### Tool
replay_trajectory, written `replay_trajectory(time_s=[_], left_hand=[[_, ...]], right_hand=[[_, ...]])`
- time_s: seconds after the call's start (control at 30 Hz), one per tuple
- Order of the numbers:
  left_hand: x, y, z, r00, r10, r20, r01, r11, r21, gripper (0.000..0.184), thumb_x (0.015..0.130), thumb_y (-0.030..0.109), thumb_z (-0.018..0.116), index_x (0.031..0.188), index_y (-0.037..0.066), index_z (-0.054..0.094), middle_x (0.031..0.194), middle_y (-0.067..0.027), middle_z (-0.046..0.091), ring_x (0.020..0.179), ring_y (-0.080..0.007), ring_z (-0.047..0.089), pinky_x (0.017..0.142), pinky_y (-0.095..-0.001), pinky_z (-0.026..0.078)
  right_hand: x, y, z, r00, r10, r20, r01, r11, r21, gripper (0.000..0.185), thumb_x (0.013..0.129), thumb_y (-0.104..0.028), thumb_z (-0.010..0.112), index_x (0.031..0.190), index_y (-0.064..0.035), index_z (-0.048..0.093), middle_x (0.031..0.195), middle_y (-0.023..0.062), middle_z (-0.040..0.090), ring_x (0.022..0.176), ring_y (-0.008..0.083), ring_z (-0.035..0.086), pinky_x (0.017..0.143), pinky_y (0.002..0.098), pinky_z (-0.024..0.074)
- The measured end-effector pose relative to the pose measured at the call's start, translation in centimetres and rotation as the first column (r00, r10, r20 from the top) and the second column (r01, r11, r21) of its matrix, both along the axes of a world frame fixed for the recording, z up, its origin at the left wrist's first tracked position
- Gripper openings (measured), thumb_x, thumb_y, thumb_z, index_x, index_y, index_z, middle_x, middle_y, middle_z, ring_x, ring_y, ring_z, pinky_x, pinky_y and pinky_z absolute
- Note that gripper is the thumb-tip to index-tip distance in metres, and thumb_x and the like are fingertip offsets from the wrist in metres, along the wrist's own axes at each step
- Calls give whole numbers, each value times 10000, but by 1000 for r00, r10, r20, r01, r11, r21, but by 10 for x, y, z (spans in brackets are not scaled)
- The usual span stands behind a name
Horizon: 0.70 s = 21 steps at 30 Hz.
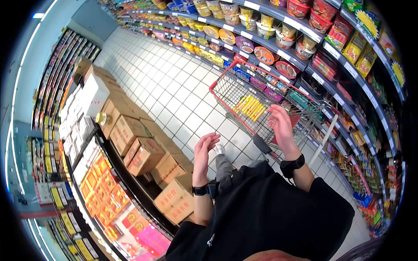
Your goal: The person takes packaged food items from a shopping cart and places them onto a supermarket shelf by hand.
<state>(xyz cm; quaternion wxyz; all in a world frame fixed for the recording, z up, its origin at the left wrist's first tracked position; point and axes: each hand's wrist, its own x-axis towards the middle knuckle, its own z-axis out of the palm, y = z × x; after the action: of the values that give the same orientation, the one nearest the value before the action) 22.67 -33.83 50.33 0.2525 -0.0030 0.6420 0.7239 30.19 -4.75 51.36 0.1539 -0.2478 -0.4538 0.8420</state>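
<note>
My left hand (204,150) is raised over the tiled floor, its fingers loosely bent and nothing in it. My right hand (281,125) is up in front of the shopping cart (226,101), fingers slightly curled and apart, also holding nothing. From this angle I cannot tell whether it touches the cart's frame. Inside the wire basket lies a row of several yellow packets (250,108), side by side. Each wrist wears a black band. The dark cart handle (261,145) shows below and left of my right hand.
Shelves at right hold instant noodle bowls (285,37) and bagged goods (355,48). Cardboard boxes (143,154) stand stacked along the left, beside a display stand with orange packages (104,191). A white-tiled aisle (156,78) runs between. A pale pole (324,139) slants right of the cart.
</note>
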Motion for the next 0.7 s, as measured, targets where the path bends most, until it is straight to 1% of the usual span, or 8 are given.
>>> replay_trajectory(time_s=[0.13,0.2,0.23,0.33,0.4,0.43,0.57,0.7], left_hand=[[-80,-6,11,975,-220,-37,221,974,39,377,1014,261,470,1244,-9,595,1181,-123,683,1073,-168,636,940,-276,445],[-100,-10,12,966,-254,-46,256,966,45,374,1013,258,469,1242,-9,596,1182,-123,683,1076,-168,635,939,-275,446],[-122,-13,8,949,-314,-45,316,947,54,371,1012,255,469,1240,-8,597,1183,-124,682,1079,-169,634,939,-275,446],[-159,-12,-1,928,-373,2,372,926,70,358,1009,247,471,1224,-5,607,1177,-127,686,1067,-175,646,932,-277,454],[-168,-13,-9,923,-383,35,380,923,65,364,1008,253,469,1218,-7,610,1170,-133,688,1054,-184,654,928,-280,460],[-180,-8,-10,911,-411,19,407,908,101,391,1006,277,470,1232,-14,602,1176,-140,685,1068,-187,650,934,-279,458],[-202,5,-15,855,-516,44,515,856,46,435,1006,309,461,1259,-22,586,1188,-145,678,1091,-194,641,945,-286,454],[-214,28,-16,807,-586,76,582,811,65,452,1008,317,446,1278,-23,571,1207,-144,670,1100,-194,637,953,-290,451]], right_hand=[[-43,-38,16,995,-95,17,95,995,-21,292,965,-123,466,1244,-47,508,1146,57,577,885,118,540,743,282,442],[-57,-51,18,994,-106,7,106,992,-66,298,967,-129,482,1250,-43,515,1154,68,578,886,127,543,747,285,447],[-69,-61,15,987,-163,1,163,987,-5,295,972,-135,486,1250,-41,513,1150,68,580,876,131,548,734,284,453],[-79,-74,16,971,-239,26,240,971,-22,294,971,-132,486,1249,-41,513,1144,61,580,882,131,558,731,278,454],[-87,-73,18,970,-236,51,233,970,63,295,969,-132,486,1248,-39,512,1147,56,591,884,124,571,729,269,458],[-80,-60,12,961,-265,76,236,934,267,293,969,-133,482,1246,-42,516,1141,55,609,881,121,587,726,261,462],[-63,-31,8,875,-475,96,427,850,309,274,977,-137,487,1234,-55,535,1111,50,637,868,116,600,722,253,461],[-47,-22,8,835,-537,118,493,826,273,232,997,-151,496,1198,-60,566,1093,45,649,861,101,600,719,241,458]])
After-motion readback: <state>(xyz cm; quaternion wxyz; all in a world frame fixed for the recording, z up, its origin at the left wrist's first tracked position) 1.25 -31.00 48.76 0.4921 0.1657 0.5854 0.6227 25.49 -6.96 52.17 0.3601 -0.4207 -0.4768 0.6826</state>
